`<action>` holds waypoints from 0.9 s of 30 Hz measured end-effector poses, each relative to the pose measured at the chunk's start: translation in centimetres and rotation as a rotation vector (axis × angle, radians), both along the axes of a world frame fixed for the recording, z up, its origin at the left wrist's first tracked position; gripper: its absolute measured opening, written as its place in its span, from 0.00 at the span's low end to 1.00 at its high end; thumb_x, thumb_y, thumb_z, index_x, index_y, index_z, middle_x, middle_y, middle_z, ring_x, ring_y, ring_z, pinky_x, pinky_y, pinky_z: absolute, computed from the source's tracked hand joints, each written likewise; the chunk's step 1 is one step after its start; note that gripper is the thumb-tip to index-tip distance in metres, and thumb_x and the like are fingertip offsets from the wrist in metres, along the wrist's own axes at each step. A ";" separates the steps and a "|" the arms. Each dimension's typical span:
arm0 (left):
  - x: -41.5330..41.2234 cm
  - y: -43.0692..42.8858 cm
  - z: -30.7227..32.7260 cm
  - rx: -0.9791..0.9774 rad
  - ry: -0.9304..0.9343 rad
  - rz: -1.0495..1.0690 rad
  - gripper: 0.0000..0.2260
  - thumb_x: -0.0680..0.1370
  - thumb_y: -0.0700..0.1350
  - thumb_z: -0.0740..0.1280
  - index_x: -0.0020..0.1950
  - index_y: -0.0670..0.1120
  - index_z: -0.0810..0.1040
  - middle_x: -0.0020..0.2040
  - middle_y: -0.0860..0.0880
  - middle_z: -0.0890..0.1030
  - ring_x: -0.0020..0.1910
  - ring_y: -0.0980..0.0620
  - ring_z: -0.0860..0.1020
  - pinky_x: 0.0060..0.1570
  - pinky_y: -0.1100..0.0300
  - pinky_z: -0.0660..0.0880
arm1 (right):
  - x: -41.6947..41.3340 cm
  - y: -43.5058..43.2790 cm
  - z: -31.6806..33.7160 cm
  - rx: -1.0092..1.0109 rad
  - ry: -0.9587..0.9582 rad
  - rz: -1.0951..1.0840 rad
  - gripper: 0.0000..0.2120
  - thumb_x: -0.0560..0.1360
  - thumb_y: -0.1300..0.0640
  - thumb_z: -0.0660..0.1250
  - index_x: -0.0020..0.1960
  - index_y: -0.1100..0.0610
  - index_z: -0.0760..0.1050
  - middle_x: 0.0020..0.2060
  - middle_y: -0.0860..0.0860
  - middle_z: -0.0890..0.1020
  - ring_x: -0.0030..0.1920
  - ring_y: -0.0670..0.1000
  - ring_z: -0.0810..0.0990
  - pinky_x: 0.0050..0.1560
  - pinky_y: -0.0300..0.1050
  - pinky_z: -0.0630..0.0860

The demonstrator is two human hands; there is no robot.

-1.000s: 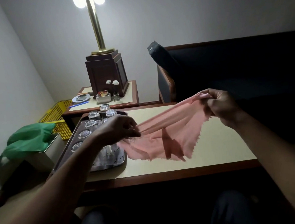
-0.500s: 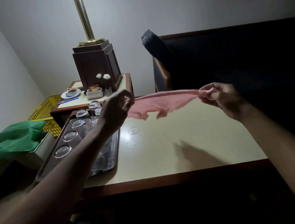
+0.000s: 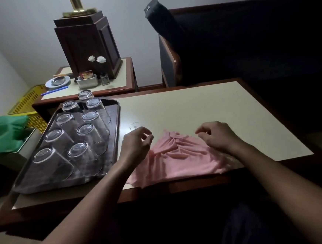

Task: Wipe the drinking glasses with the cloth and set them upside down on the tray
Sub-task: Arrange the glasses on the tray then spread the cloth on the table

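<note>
Nine clear drinking glasses (image 3: 84,128) stand mouth-down on the tray (image 3: 51,185), thick round bases up and catching the light, packed in loose rows. It is a dark, glossy rectangle with a raised rim and rounded corners, and it sits on the left end of the counter (image 3: 203,109), a pale matte top framed in reddish wood.

Just right of the tray lies the cloth (image 3: 180,158): pink, thin and soft, bunched into ridges at its far edge and flatter toward the near edge, where it spills slightly over the wooden border.

Left hand (image 3: 137,145) hovers at the cloth's left side, wrist over the fabric. Its grip is slack, fingers loosely curled and apart, nothing pinched. Right hand (image 3: 218,135) sits over the cloth's right side. Same story: the grip is loose, curled fingertips close to the puckered edge but clasping nothing I can see.

A faint ring mark (image 3: 135,125) shows on the counter just beyond the left hand.

Behind the tray, a low side table (image 3: 88,90) carries a boxy dark wooden lamp base (image 3: 88,42) with a brass stem (image 3: 75,3), two small white flowers (image 3: 96,59), a round saucer (image 3: 57,81), a blue pen (image 3: 54,90) and a small white holder (image 3: 87,82). A yellow lattice basket (image 3: 29,105) and a crumpled green sheet (image 3: 1,134) sit far left. A dark upholstered armchair (image 3: 246,42) with a curved wooden arm fills the right.
</note>
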State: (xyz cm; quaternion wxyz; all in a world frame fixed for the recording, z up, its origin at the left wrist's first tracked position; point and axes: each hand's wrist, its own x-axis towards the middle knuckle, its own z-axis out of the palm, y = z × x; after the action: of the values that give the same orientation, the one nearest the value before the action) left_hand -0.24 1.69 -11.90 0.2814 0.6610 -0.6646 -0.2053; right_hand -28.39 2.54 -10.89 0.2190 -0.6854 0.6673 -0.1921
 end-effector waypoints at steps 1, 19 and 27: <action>-0.9 -1.3 -0.9 0.042 -0.013 0.006 0.09 0.79 0.51 0.72 0.57 0.49 0.85 0.50 0.48 0.86 0.51 0.48 0.82 0.50 0.57 0.75 | 1.5 -1.2 -0.8 -0.008 -0.004 0.008 0.10 0.80 0.56 0.70 0.58 0.55 0.86 0.55 0.51 0.87 0.55 0.52 0.84 0.55 0.41 0.74; -1.4 -4.9 -3.3 -0.210 -0.091 0.319 0.15 0.78 0.48 0.72 0.61 0.45 0.74 0.57 0.41 0.77 0.56 0.39 0.76 0.57 0.46 0.71 | -6.0 -5.6 -2.7 0.011 0.125 -0.383 0.09 0.82 0.48 0.66 0.56 0.53 0.78 0.54 0.55 0.84 0.53 0.59 0.79 0.55 0.51 0.78; -17.7 6.3 -5.2 -0.147 -0.148 -0.723 0.19 0.74 0.55 0.76 0.59 0.47 0.80 0.55 0.46 0.78 0.51 0.47 0.74 0.46 0.54 0.68 | -5.1 -6.9 -2.0 0.096 0.138 -0.098 0.09 0.80 0.52 0.71 0.59 0.54 0.82 0.56 0.52 0.84 0.52 0.53 0.81 0.50 0.45 0.75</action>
State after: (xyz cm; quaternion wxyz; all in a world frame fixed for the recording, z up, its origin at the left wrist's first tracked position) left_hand -17.95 7.98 -17.06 0.1887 0.3750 -0.8864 -0.1949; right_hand -33.45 -4.35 -12.84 0.1954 -0.6522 0.7220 -0.1230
